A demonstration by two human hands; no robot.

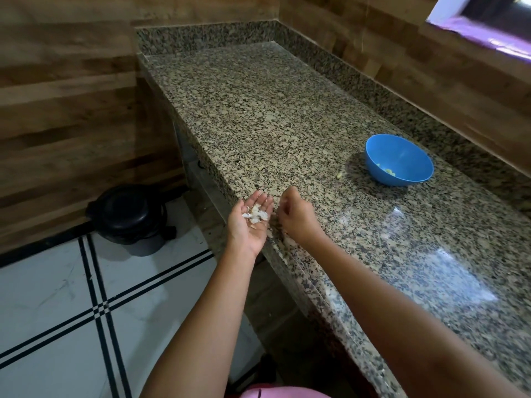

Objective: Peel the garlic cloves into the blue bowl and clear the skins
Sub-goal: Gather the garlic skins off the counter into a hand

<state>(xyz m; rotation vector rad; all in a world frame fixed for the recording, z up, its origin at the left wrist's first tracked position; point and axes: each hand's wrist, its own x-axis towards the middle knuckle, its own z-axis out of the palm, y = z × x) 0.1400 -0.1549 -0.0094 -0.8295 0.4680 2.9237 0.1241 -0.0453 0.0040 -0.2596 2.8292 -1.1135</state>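
— At the counter's front edge, how do the hands lie?
— The left hand (253, 225) is palm up, fingers straight, just off the edge, carrying a heap of papery white garlic skins (256, 216). The right hand (293, 218) rests beside it on the edge, fingers curled; I cannot tell whether it pinches anything.
— And farther out?
— A wide stretch of polished, speckled granite counter (273, 116) runs to a raised rear lip. The round blue bowl (402, 180) stands well apart on the right, pale cloves (388, 170) inside, one loose clove (339, 175) just beside it.
— Below?
— A round black bin (130, 214) on the white tiled floor (51, 311).
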